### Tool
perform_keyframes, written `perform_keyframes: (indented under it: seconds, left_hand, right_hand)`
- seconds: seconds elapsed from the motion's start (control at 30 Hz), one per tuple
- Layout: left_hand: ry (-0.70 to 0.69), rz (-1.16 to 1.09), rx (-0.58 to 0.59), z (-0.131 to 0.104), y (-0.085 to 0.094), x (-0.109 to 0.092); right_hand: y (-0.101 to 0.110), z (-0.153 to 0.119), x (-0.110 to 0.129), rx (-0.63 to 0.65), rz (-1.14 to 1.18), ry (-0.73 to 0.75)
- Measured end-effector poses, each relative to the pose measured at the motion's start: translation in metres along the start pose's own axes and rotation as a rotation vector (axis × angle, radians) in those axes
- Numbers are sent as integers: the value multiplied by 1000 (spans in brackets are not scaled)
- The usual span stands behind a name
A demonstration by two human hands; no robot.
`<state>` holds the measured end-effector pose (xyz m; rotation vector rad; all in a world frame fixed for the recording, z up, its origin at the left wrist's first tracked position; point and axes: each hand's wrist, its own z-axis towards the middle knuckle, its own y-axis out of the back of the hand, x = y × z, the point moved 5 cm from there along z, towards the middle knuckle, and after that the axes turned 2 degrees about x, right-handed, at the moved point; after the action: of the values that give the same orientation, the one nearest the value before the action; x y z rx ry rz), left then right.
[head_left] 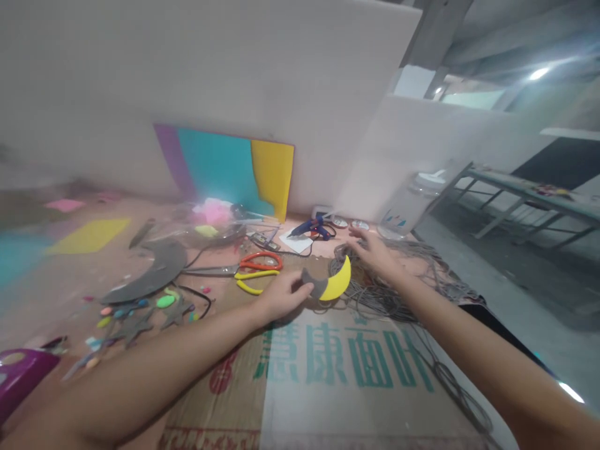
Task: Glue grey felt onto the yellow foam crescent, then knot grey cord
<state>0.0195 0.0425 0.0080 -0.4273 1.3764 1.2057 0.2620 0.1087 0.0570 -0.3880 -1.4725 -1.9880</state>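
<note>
My left hand is closed on a small crescent moon, its right part yellow and its left part dark grey. The moon is held just above a flattened printed sack. My right hand reaches past the moon with its fingers apart and nothing in them. A blue glue gun rests on a white paper beyond both hands, to the left of my right fingers. Below my right wrist lies a tangle of grey cord. Scissors with red handles and a yellow-handled tool lie left of the moon.
A big grey crescent lies at the left beside grey stars and coloured bits. A purple tool is at the lower left. A coloured board leans on the wall. A clear jar stands near the table's right edge.
</note>
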Motion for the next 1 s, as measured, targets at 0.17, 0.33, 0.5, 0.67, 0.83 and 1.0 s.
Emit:
perform_keyframes:
  seconds: [0.17, 0.33, 0.5, 0.67, 0.83, 1.0]
  left_hand:
    - [-2, -110, -85, 7, 23, -16]
    - [-45, -155, -140, 18, 48, -50]
    - [34, -197, -284, 6, 45, -55]
    - [68, -165, -320, -10, 25, -40]
    - [134, -296, -310, -5, 10, -20]
    - [192, -296, -295, -7, 0, 5]
  right_hand:
    - [12, -67, 31, 23, -28, 145]
    - [-17, -78, 63, 244, 359, 188]
    - [-47, -77, 84, 341, 579, 91]
    - [-47, -92, 87, 228, 162, 186]
    - [-47, -116, 97, 134, -392, 724]
    - [-44, -131, 103, -71, -486, 943]
